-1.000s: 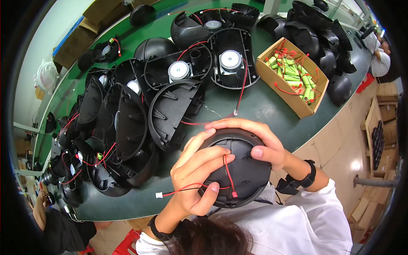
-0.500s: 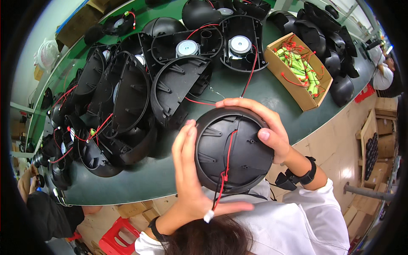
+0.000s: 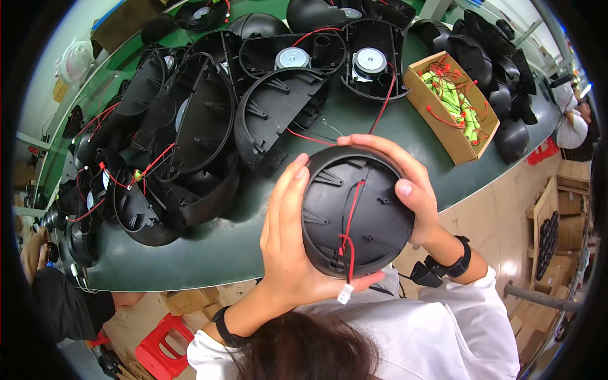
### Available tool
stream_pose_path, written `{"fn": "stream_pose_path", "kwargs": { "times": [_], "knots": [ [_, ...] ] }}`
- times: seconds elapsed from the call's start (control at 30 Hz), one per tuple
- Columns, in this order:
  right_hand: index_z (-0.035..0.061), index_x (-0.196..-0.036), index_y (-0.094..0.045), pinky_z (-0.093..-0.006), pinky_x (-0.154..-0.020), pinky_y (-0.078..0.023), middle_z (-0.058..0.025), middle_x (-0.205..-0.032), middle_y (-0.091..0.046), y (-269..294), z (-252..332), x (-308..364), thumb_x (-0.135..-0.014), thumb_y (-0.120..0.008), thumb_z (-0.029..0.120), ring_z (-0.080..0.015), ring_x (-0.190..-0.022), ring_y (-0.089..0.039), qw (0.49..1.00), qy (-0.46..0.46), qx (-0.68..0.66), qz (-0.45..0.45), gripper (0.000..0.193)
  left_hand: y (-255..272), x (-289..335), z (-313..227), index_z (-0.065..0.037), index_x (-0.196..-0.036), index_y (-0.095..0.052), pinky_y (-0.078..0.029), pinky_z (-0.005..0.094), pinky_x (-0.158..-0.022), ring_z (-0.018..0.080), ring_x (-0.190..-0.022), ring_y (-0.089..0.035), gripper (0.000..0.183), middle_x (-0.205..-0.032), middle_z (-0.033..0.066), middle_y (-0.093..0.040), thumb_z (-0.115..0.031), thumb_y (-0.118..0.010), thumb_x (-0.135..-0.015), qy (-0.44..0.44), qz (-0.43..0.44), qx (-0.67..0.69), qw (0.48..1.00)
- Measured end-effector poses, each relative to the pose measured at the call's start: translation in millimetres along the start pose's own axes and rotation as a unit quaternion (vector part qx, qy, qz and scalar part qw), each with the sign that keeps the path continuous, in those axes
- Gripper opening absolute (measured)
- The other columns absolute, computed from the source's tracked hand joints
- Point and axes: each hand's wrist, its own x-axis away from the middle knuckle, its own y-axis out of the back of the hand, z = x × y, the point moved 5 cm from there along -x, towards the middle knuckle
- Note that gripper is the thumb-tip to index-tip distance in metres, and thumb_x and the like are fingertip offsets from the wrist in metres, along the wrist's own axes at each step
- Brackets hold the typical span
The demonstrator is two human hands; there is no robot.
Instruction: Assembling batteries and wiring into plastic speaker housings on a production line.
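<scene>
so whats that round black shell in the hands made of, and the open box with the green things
The round black shell looks like moulded plastic with a matte finish: raised ribs and small posts show inside, and it gives only a dull sheen. The open box looks like plain brown corrugated cardboard, with raw folded edges. The green cells in it seem wrapped in glossy film, though that is hard to confirm.

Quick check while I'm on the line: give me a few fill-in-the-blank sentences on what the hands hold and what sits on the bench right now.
1. Both hands, the left hand and the right hand, grip one round black ____ shell.
2. The wire running across the shell is ____ in colour and ends in a white connector.
3. The green battery packs lie in a ____ box on the green bench.

Missing words: plastic; red; cardboard
</scene>
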Motion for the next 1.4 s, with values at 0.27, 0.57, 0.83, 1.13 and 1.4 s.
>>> {"fn": "stream_pose_path", "kwargs": {
  "times": [0.27,0.57,0.83,1.13,1.4],
  "knots": [
    [-0.0044,-0.146,-0.024,-0.0401,-0.114,-0.025,-0.0214,-0.149,-0.031,0.4,48.0,0.8,-0.054,-0.088,0.052,-0.0337,-0.139,-0.033,0.972,0.04,0.159,0.168,0.126,25.4,-24.5,-14.1,0.007,-0.138,-0.038,-0.046,0.0449,-0.099,0.0432,-0.121,-0.053,0.119,-0.136,0.031,-0.045,-0.045,-0.093,-0.046,-0.017,0.056,0.065,0.996],
    [-0.0044,-0.139,-0.038,-0.0377,-0.108,-0.035,-0.0178,-0.142,-0.043,-27.0,137.5,-66.6,-0.035,-0.097,0.042,-0.0285,-0.129,-0.046,0.895,0.072,0.332,0.29,0.129,60.3,-53.2,-32.8,-0.007,-0.149,-0.022,-0.037,0.0549,-0.104,0.0474,-0.134,-0.033,0.132,-0.149,0.0311,-0.016,-0.047,-0.095,-0.047,-0.11,-0.034,0.16,0.98],
    [-0.0101,-0.134,-0.037,-0.036,-0.098,-0.046,-0.0239,-0.123,-0.056,67.7,126.9,-306.5,-0.041,-0.094,0.045,-0.0304,-0.112,-0.058,0.861,0.062,0.499,-0.082,0.122,99.7,14.0,-25.0,0.001,-0.095,-0.064,-0.052,0.0403,-0.07,0.036,-0.084,-0.062,0.024,-0.091,0.0175,-0.06,-0.016,-0.061,-0.08,-0.198,-0.115,-0.095,0.969],
    [-0.0068,-0.137,-0.024,-0.0446,-0.105,-0.042,-0.0268,-0.143,-0.034,210.2,0.0,-428.8,-0.034,-0.096,0.046,-0.0376,-0.132,-0.04,0.816,-0.089,0.509,-0.259,0.136,117.5,77.2,14.7,0.002,-0.093,-0.063,-0.053,0.0408,-0.068,0.0339,-0.075,-0.061,0.018,-0.089,0.0175,-0.058,-0.012,-0.063,-0.081,-0.04,-0.101,-0.299,0.948],
    [-0.0045,-0.139,-0.04,-0.0474,-0.109,-0.031,-0.0225,-0.144,-0.034,231.2,18.6,-428.0,-0.035,-0.082,0.077,-0.0375,-0.135,-0.032,0.559,-0.298,0.769,-0.089,0.139,119.4,80.9,23.9,0.005,-0.083,-0.064,-0.054,0.0391,-0.062,0.0301,-0.068,-0.062,0.01,-0.083,0.0164,-0.06,0.001,-0.064,-0.074,-0.034,-0.127,-0.356,0.925]
  ]
}}
